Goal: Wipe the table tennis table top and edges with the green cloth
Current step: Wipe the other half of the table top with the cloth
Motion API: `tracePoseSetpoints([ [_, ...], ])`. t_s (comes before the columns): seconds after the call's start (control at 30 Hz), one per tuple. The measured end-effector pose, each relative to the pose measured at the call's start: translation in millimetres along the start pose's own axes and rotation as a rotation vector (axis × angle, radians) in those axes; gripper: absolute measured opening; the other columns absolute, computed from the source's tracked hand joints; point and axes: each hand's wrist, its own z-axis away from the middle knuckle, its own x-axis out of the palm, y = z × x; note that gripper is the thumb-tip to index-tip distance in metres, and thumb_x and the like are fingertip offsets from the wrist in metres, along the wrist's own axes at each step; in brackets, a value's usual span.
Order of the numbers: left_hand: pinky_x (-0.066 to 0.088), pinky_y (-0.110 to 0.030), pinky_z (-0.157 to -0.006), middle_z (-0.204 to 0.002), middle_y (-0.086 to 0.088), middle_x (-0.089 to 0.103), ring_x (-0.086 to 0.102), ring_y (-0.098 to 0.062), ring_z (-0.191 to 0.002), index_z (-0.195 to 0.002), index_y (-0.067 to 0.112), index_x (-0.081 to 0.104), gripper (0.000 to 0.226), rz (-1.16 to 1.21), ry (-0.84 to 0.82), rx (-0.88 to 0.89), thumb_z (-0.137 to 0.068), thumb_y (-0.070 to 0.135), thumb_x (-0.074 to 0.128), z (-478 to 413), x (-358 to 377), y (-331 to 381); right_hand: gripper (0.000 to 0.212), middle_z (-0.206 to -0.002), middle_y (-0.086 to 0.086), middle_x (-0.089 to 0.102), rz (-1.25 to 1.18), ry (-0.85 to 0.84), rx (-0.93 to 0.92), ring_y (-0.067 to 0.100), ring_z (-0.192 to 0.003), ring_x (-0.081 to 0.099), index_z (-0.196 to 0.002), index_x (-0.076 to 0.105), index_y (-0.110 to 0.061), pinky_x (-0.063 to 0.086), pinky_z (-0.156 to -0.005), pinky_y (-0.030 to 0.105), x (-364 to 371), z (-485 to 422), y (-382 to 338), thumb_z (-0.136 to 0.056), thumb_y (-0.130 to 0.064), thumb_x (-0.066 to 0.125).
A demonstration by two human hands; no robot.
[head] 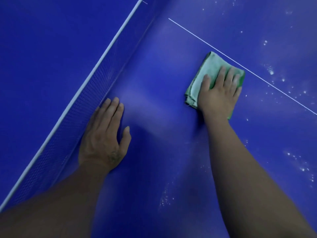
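Cloth [211, 75], green and folded, lies on the blue tabletop [163, 66] near the net [82, 103], just beside the white line [257, 76]. Right hand [219, 95] presses it flat with straight fingers. Left hand [104, 136] rests flat, holding nothing. It looks soft and light, so pushing on top should work.

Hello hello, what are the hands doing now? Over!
Right hand flat, pressing green cloth on table top. Left hand flat beside net. White specks beyond white line, not yet wiped. Nothing blocking.

Dark mesh net [96, 83] with white top band [96, 66], running diagonally from lower left to top middle; white specks [271, 72] scattered at right
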Motion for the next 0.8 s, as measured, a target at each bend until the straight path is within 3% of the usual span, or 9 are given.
tracePoseSetpoints([
  [0.13,0.026,-0.051,-0.133,-0.174,-0.011,0.034,0.024,-0.026,-0.165,-0.165,0.002,0.038,0.065,-0.013,-0.004,0.002,-0.109,0.034,0.045,-1,-4,2,0.074,-0.183,0.007,0.003,0.005,0.019,0.033,0.027,-0.169,-0.001,-0.175,0.011,-0.022,-0.002,-0.135,0.054,6,37,-25,-0.112,-0.059,0.023],
  [0.37,0.026,-0.051,-0.133,-0.172,-0.015,0.038,0.029,-0.03,-0.163,-0.162,-0.001,0.042,0.062,-0.005,0.014,0.004,-0.109,0.03,0.046,-1,-8,5,0.072,-0.181,0.007,0.019,0.031,0.035,-0.335,0.027,-0.169,0.013,-0.172,0.028,-0.021,0.01,-0.136,0.053,11,193,11,-0.111,-0.058,0.037],
  [0.47,0.025,-0.051,-0.133,-0.173,-0.013,0.037,0.028,-0.029,-0.164,-0.163,0.0,0.042,0.062,-0.004,0.018,-0.001,-0.11,0.031,0.045,0,-7,5,0.074,-0.181,0.002,0.02,0.033,-0.013,-0.474,0.023,-0.169,0.013,-0.172,0.028,-0.024,0.013,-0.136,0.052,6,192,52,-0.11,-0.063,0.039],
  [0.57,0.022,-0.05,-0.134,-0.174,-0.011,0.034,0.025,-0.027,-0.165,-0.164,0.002,0.039,0.062,0.003,0.015,0.004,-0.111,0.033,0.043,2,-8,6,0.075,-0.181,0.003,0.018,0.044,0.009,-0.283,0.025,-0.169,0.011,-0.173,0.025,-0.023,0.01,-0.136,0.052,-4,125,66,-0.11,-0.06,0.042],
  [0.7,0.024,-0.051,-0.133,-0.174,-0.012,0.035,0.026,-0.027,-0.164,-0.164,0.002,0.04,0.061,0.011,0.035,0.018,-0.112,0.033,0.044,3,-9,6,0.074,-0.183,0.005,0.006,0.002,-0.002,0.038,0.027,-0.169,0.002,-0.175,0.014,-0.022,0.001,-0.135,0.055,-6,64,42,-0.112,-0.059,0.026],
  [0.8,0.025,-0.051,-0.133,-0.172,-0.014,0.037,0.029,-0.029,-0.163,-0.162,0.0,0.042,0.059,0.018,0.051,0.032,-0.112,0.029,0.048,5,-10,7,0.074,-0.183,0.007,0.007,-0.013,0.025,0.057,0.028,-0.169,0.001,-0.175,0.013,-0.02,0.0,-0.135,0.056,1,94,7,-0.112,-0.058,0.024],
])
